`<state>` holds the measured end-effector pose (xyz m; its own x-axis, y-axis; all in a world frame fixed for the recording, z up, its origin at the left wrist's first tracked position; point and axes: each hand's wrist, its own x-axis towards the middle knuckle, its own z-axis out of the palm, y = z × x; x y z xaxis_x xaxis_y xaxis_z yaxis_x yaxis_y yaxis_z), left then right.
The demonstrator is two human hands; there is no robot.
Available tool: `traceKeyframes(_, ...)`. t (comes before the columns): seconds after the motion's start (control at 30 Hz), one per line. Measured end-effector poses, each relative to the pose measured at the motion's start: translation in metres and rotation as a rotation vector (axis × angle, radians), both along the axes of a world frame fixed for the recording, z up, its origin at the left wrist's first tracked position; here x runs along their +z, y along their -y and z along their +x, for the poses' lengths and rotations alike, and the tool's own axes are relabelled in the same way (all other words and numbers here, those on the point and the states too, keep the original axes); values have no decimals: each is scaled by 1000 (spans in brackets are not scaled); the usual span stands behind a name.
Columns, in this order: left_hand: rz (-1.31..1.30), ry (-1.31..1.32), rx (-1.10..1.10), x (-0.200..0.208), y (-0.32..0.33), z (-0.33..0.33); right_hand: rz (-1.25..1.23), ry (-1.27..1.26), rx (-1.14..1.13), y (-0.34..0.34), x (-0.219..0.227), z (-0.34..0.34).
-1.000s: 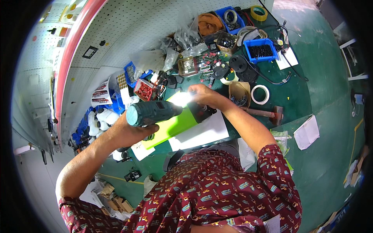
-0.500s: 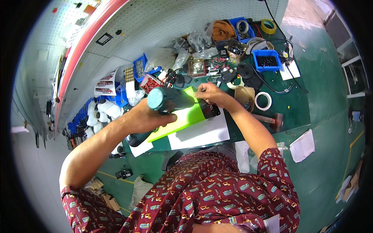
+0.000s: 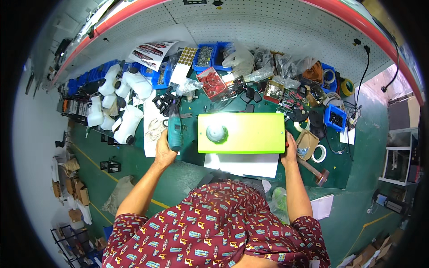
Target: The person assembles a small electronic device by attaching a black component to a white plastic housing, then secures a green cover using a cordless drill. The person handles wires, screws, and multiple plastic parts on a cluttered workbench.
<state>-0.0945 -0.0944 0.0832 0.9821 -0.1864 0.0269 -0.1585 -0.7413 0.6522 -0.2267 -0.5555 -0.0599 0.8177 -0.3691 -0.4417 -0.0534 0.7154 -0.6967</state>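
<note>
My left hand (image 3: 165, 151) is closed round a teal and black power drill (image 3: 175, 133), held upright just left of a lime-green box (image 3: 250, 132). The long box lies level from left to right over white paper (image 3: 241, 165). A round grey fitting (image 3: 216, 132) sits on the left part of its top, and a small screw or hole shows near each end. My right hand (image 3: 289, 149) grips the box's right end, its fingertips partly hidden by the edge. Scissors (image 3: 186, 115) lie beyond the drill.
White plastic bottles (image 3: 129, 125) crowd the left. Behind the box are a red parts tray (image 3: 212, 83), blue bins (image 3: 205, 57) and plastic bags (image 3: 241, 58). At right lie a hammer (image 3: 321, 177), a white tape roll (image 3: 319, 153) and a blue bin of black parts (image 3: 334, 117).
The drill has moved off the box to its left, still in my left hand. The box has turned from slanted to level, showing its round fitting. My right hand has shifted to its right end.
</note>
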Motion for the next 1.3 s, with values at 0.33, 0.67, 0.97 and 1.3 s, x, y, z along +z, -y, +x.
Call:
traceKeyframes(0.33, 361, -138, -78, -179, -80, 38, -79, 74, 70, 21, -58, 25)
traceKeyframes(0.67, -941, -574, 94, -151, 67, 18, -288, 12, 54, 22, -49, 34)
traceKeyframes(0.97, -1261, -743, 114, -163, 102, 13, -549, -86, 253, 3, -38, 4)
traceKeyframes(1.3, -1472, -1198, 515, -122, 39, -82, -218, -176, 242, -46, -46, -149)
